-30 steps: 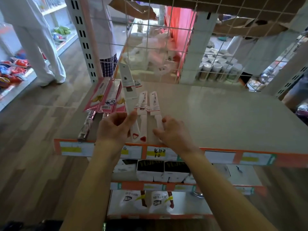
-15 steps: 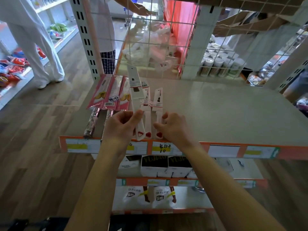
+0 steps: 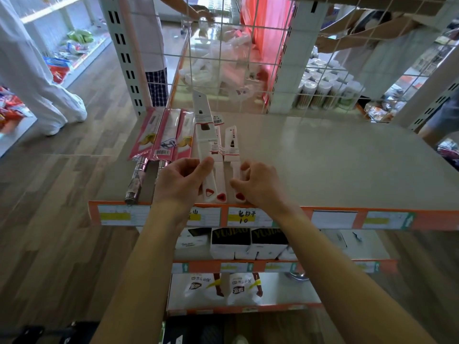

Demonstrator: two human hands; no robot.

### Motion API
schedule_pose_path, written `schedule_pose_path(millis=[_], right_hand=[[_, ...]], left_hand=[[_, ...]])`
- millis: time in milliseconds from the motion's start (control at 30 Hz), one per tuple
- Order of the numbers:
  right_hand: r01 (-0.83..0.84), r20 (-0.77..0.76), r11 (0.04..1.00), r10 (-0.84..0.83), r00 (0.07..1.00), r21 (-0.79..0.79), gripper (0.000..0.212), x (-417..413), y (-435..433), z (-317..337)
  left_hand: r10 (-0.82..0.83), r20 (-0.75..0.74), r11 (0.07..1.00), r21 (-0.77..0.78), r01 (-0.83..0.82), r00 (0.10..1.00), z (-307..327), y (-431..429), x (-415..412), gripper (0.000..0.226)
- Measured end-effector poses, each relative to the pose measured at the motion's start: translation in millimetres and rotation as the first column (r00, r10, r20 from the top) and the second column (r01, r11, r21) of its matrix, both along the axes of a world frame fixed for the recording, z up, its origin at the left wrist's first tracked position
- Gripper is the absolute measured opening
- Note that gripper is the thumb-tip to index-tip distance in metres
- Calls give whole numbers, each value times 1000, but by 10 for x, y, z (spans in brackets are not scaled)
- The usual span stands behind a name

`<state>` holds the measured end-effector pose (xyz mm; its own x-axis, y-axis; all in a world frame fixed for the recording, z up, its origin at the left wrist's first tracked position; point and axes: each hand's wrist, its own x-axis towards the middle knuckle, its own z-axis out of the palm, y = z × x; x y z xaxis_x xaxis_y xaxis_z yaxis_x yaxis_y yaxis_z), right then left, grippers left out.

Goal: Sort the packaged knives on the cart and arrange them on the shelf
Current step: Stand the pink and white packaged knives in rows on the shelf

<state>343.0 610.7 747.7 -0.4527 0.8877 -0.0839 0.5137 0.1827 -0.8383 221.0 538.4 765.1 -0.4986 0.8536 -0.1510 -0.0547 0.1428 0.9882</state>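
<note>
Grey shelf carries pink-packed knives at left, w/ three white packaged knives just beside, handles at front edge. Your left grip pinches the leftmost white knife, far end raised; your right grip curls round the rightmost white knife at its handle.

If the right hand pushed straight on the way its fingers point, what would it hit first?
The right hand points left and forward, at the rightmost white-handled knife. Its fingers seem to touch that handle. Next beyond is the middle knife.
</note>
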Motion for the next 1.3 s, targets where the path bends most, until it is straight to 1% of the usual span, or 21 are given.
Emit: schedule_pose_path(millis=[33,133,367,467,500,533,567,600,633,667,733,833,867,967,1033,1100,1200,1300], right_hand=[[6,5,1000,-6,1000,-3,7,-3,-4,20],[8,17,1000,-8,1000,6,21,-3,7,7],[28,34,999,-29,999,17,25,-3,-10,31],[63,-7,991,-62,998,119,28,-4,-18,59],[88,-17,988,-87,996,129,29,-8,-13,80],[116,-76,991,-111,991,62,29,-8,2,94],[130,-152,990,-137,979,-58,27,-11,1,129],[119,-236,974,-164,958,-191,26,-11,5,154],[92,-295,954,-179,938,-284,26,-7,1,185],[67,-326,944,-177,929,-323,25,2,4,204],[37,-348,938,-164,923,-344,20,34,14,209],[61,-306,929,-182,934,-364,14,102,25,217],[83,-279,932,-190,941,-354,15,126,25,223],[157,-145,954,-198,969,-254,20,171,38,259],[166,-75,965,-185,980,-205,25,189,58,287],[162,-86,964,-183,979,-213,26,214,95,299],[155,-124,963,-185,975,-218,19,271,154,291],[188,-103,957,-215,971,-219,21,317,202,260]], left_hand=[[-4,6,1000,1,4,1000,2,0,-4,11],[-17,11,1000,1,17,1000,-2,0,-14,11],[-45,19,999,-12,45,999,-25,8,-26,12],[-62,28,998,-17,63,998,-32,15,-21,12],[-74,37,997,-16,74,997,-33,22,-7,12],[-86,42,996,-11,86,995,-36,28,13,11],[-96,43,995,-1,97,994,-41,35,39,11],[-109,41,994,10,109,993,-46,41,71,10],[-123,34,992,18,123,992,-53,51,107,11],[-139,22,990,17,139,990,-67,64,145,13],[-169,5,986,-2,169,986,-87,85,214,13],[-207,-15,978,-25,206,978,-107,123,290,13],[-215,-68,976,-37,213,974,-116,134,316,15],[-192,-343,981,-45,188,919,-141,158,384,25],[-171,-434,982,-7,187,884,-129,173,435,25],[-175,-457,979,11,202,872,-133,196,467,24],[-219,-460,967,13,253,861,-140,218,475,29],[-231,-453,965,9,263,861,-150,217,444,35]])
